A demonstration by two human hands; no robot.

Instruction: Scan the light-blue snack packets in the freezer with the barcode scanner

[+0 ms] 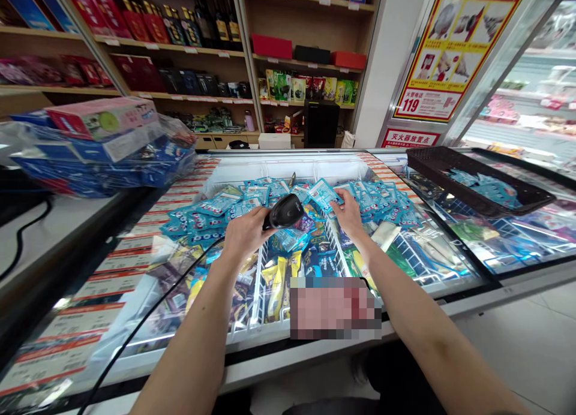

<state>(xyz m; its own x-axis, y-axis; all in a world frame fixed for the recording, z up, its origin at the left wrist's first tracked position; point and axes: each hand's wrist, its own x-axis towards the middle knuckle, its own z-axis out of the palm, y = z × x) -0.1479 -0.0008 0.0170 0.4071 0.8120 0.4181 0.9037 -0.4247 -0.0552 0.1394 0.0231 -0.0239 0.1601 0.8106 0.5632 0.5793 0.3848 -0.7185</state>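
My left hand (246,230) is wrapped round the handle of a black barcode scanner (287,211), whose head tilts to the right. Its cable (162,301) trails down to the lower left. In my right hand (348,214) a light-blue packet (322,194) is pinched by its right edge, with its printed side facing up and toward the scanner. Many similar blue packets lie on the glass top of a chest freezer, in a left heap (209,214) and a right heap (382,202). Through the glass, wrapped ice creams (279,280) show in white wire baskets.
A dark plastic basket (481,208) with more blue packets stands on the freezer's right side. Boxes in clear plastic wrap (108,145) sit at the left. Price labels (101,307) line the glass. Stocked shelves (189,49) stand behind. A pixelated patch covers part of the front edge.
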